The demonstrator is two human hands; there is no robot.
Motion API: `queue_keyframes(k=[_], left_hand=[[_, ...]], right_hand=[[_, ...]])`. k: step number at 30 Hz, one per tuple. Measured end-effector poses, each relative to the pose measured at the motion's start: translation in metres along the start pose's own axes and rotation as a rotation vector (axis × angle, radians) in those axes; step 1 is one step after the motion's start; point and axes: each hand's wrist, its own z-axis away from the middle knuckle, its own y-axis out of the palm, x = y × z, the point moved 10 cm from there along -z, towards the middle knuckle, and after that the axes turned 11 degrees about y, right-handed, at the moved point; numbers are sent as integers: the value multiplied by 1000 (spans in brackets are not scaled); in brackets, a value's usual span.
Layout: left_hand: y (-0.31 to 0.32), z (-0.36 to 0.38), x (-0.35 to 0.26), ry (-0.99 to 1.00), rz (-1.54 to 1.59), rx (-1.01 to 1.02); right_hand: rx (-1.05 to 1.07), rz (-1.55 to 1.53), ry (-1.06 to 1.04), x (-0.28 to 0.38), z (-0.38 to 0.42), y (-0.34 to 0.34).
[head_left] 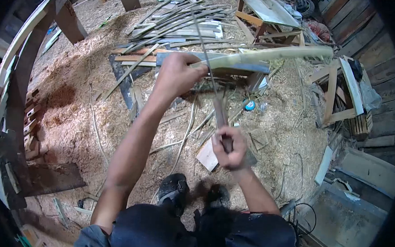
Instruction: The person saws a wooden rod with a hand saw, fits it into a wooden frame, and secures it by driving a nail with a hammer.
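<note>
A long pale strip (274, 55) of wood or bamboo runs to the right from my left hand (181, 72), whose fingers are closed round its left end. My right hand (230, 148) is wrapped round the dark handle of a long machete-like blade (203, 44). The blade points up and away, and crosses the strip right beside my left fingers. Below the strip stands a low bench (250, 67) with a bluish top edge. Motion blurs the blade and handle slightly.
Wood shavings (71, 116) cover the ground. A pile of strips (185, 27) lies beyond the bench. Wooden frames (344, 94) stand at the right, and a curved wooden structure (21, 76) at the left. A blue round object (249, 105) lies near the bench. My shoes (174, 190) are below.
</note>
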Motion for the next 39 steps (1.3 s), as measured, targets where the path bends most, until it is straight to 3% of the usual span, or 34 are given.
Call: queue_keyframes(k=[2,4,5,6,9,10,11,12,15,18,22,25,26,28,30,33,36,39], left_hand=[[-4,-5,6,61,-7,-46],[13,10,6,-12,-40,-3],[14,9,3,98,-92,-49],[14,13,-10,204,-139,-88],[1,2,7,-56,66,-3],[-1,0,7,-48,64,-16],[1,0,7,3,-47,-22],[7,5,8,47,-158,-14],[19,10,4,36,-66,33],[-1,3,-6,-55,34,30],[30,14,-2,132,-127,64],[44,14,11,123,-40,86],[46,13,25,59,48,109],[43,13,38,-8,130,120],[29,11,36,-21,374,21],[27,-2,16,-53,630,-11],[24,-9,-22,-123,978,-76],[8,-6,-67,-240,1240,-28]], right_hand=[[61,7,-9,-16,13,4],[18,99,-1,-9,0,0],[21,-64,78,-18,-10,1],[-5,-27,130,-10,-19,0],[-2,54,35,-14,5,4],[-13,124,-29,-8,11,6],[7,-79,-21,-24,12,7],[48,50,7,-7,2,2],[40,-107,143,-3,-20,1],[6,-29,47,-10,7,4],[-6,43,75,-12,-16,-6],[-174,-200,-47,19,-39,-33],[-213,-287,-74,21,-39,-42],[-257,-144,-304,40,-30,-59],[-265,200,-438,61,-32,-60],[-294,253,-408,71,-70,-51],[-312,232,-327,92,-104,-48],[-186,343,128,97,-136,-44]])
